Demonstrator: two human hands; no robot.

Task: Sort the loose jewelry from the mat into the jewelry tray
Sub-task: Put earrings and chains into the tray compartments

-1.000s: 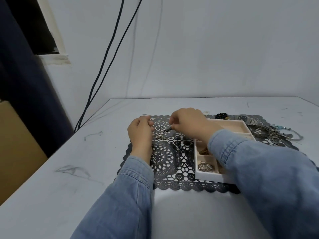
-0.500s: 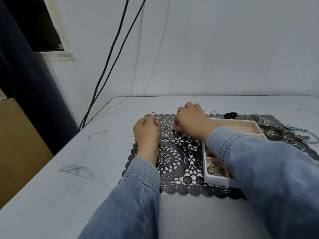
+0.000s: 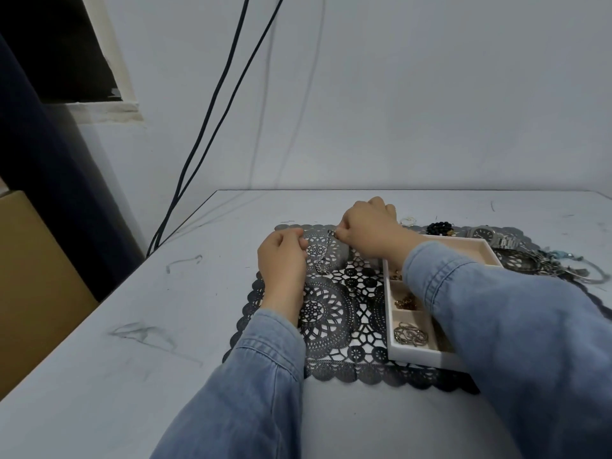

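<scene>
At the far left of the mat (image 3: 331, 313), your right hand (image 3: 367, 231) pinches one end of the silver chain (image 3: 324, 255), tail resting on the mat, left hand (image 3: 281, 260) curled alongside, grip unclear; risk: links snag the mat's cutouts during the carry to the tray (image 3: 424, 357)

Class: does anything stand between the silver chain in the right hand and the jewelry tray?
No object does: only bare mat separates the silver chain, pinched by the right hand, from the jewelry tray. The right sleeve does cross over the tray.
</scene>
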